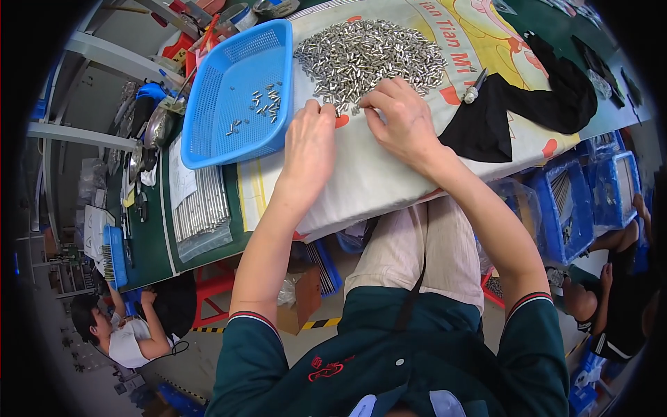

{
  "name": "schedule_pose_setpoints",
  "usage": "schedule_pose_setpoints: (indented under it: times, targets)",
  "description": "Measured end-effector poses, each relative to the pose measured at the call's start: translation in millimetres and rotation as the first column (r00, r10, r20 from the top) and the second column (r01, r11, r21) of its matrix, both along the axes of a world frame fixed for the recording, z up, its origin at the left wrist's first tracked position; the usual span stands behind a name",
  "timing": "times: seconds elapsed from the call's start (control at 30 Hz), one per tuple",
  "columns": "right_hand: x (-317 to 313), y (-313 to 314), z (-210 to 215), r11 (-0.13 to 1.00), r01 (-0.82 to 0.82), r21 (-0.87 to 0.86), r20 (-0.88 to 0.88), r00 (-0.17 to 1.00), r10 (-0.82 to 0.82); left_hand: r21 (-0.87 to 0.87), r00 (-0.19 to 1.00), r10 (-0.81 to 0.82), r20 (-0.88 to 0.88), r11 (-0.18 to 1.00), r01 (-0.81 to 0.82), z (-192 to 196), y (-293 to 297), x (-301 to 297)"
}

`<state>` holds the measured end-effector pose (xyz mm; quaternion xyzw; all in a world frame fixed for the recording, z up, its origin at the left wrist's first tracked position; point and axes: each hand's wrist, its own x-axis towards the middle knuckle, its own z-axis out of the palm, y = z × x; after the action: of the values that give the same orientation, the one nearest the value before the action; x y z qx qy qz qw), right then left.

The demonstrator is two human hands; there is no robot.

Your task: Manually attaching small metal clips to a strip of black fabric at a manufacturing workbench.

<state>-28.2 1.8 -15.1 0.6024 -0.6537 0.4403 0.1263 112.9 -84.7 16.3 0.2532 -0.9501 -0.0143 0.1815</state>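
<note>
A broad pile of small silvery metal pins (pixel 368 59) lies on a printed cloth (pixel 389 177) spread over the table. At the pile's near left edge is my left hand (pixel 309 142), its fingers curled and closed. What they hold, if anything, is hidden. My right hand (pixel 403 115) rests at the near edge of the pile, with thumb and forefinger pinched at a small pin. Just left of my left hand stands a blue perforated plastic basket (pixel 201 142). A few loose pins (pixel 267 102) lie scattered on its bottom.
To the right lie a black cloth (pixel 486 125) and a small pointed tool (pixel 476 87). Bagged metal rods (pixel 198 208) are at the left on the green tabletop. Blue crates (pixel 566 208) stand lower right. Other people sit at the left (pixel 128 337) and right (pixel 611 285).
</note>
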Motion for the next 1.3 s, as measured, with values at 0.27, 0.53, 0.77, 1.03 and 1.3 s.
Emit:
schedule_pose_setpoints:
  times: [0.27, 0.53, 0.77, 1.03, 1.3]
  targets:
    - [-11.3, -15.7, -1.5, 0.973, -0.014, 0.232, -0.369, 0.924, 0.102, 0.078, 0.969, -0.13, -0.21, 0.986, 0.149, -27.3, -7.5, -14.7]
    - [-40.4, 29.7, 7.4, 0.954, -0.055, 0.294, -0.262, 0.955, 0.136, 0.219, 0.932, -0.234, -0.278, 0.929, 0.298, -19.5, 15.3, -31.3]
    - [-41.7, 42.0, 16.4, 0.93, -0.115, 0.348, -0.141, 0.975, 0.173, 0.317, 0.949, -0.227, -0.218, 0.903, 0.289, -16.9, 13.3, -10.4]
    - [-23.3, 24.6, 19.7, 0.917, -0.132, 0.375, -0.11, 0.976, 0.186, 0.343, 0.959, -0.162, -0.233, 0.909, 0.237, -19.6, 11.0, -0.9]
    - [-24.4, 18.2, 9.6, 0.923, -0.202, 0.329, -0.206, 0.938, 0.279, 0.187, 0.965, -0.191, -0.178, 0.957, 0.224, -16.5, 11.1, 3.2]
